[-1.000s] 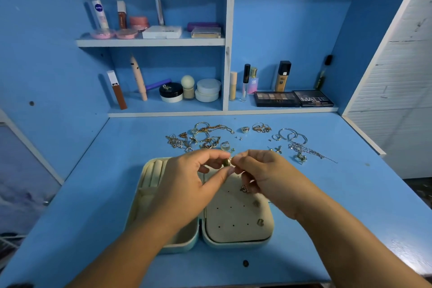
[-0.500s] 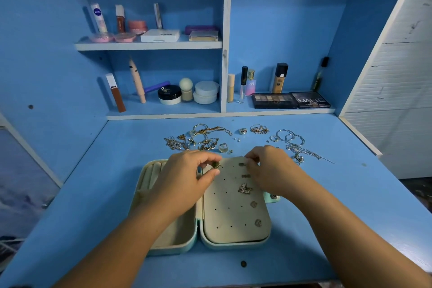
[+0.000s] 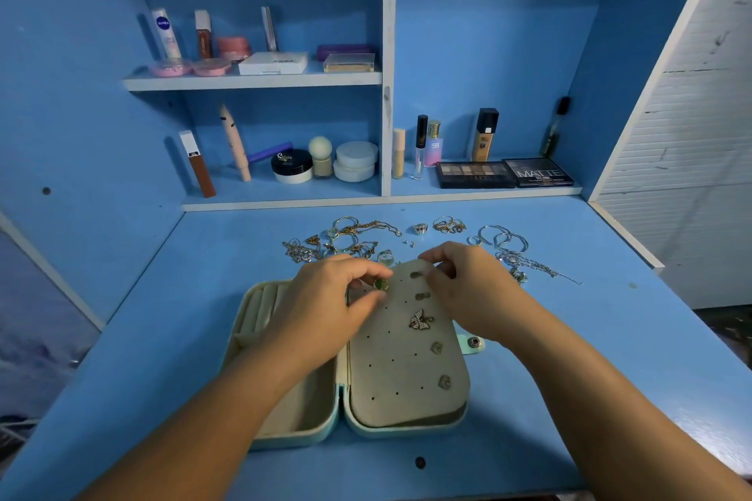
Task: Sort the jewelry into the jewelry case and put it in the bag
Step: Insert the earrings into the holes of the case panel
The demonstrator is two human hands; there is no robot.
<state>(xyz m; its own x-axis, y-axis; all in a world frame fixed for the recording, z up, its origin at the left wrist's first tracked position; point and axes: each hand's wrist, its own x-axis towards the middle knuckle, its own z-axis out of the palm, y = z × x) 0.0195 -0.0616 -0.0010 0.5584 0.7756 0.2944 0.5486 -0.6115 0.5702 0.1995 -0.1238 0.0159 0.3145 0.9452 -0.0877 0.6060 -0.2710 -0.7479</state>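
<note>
Just lowered the green stud (image 3: pixel 381 284) from mid-air to the earring panel (image 3: pixel 401 370) in the jewelry case (image 3: pixel 301 431), left hand (image 3: pixel 325 309) pinching it, right hand (image 3: pixel 468 289) gripping the panel's top edge, so nearly 1 more sorted.

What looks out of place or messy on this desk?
Loose jewelry lies scattered and partly tangled on the desk behind the open jewelry case. On the lower shelf, a brown tube and a beige tube lean instead of standing upright. Nothing looks spilled or broken.
</note>
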